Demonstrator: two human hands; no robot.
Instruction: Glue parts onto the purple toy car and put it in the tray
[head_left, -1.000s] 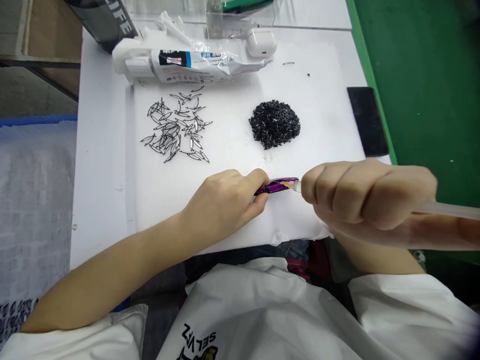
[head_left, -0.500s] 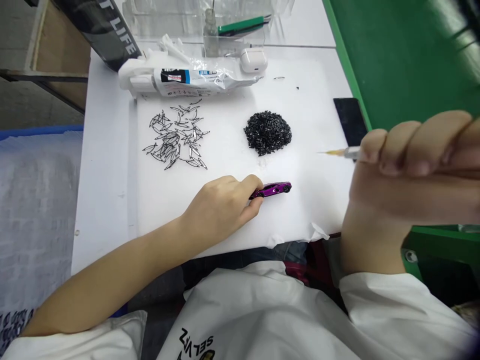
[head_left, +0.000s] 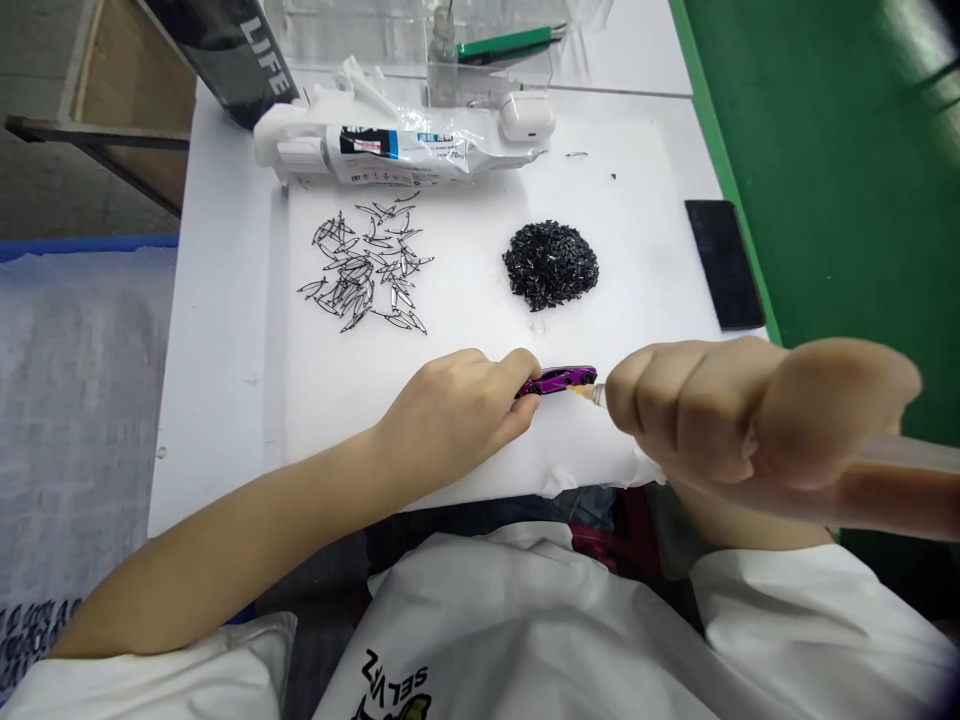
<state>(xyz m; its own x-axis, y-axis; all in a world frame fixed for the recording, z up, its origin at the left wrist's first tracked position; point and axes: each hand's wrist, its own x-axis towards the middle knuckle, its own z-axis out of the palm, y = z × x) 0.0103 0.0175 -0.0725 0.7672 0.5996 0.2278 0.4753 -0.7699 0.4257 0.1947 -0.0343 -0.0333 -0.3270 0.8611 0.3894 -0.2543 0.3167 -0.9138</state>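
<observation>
A small purple toy car (head_left: 559,380) is pinched at its left end between the thumb and fingers of my left hand (head_left: 457,415), over the white board (head_left: 450,440). My right hand (head_left: 720,405) is wrapped round a syringe-like tool (head_left: 900,452) with a fine yellowish tip. That tip is at the car's right end, by a wheel; whether it touches cannot be made out. Beyond the car lies a heap of small black pieces (head_left: 551,265). Thin black-outlined leaf-shaped pieces (head_left: 349,285) are scattered to the left of the heap.
A white tube (head_left: 420,155) and a white earphone case (head_left: 527,117) lie along the board's far side. Behind them stand a dark bottle (head_left: 225,55) and a clear holder with a green tool (head_left: 510,43). A black phone (head_left: 725,263) rests at the right table edge.
My right hand has moved left and nearer, bringing the tool's tip to the car. The phone is now uncovered. The table view has shifted slightly right, and my left hand keeps its hold.
</observation>
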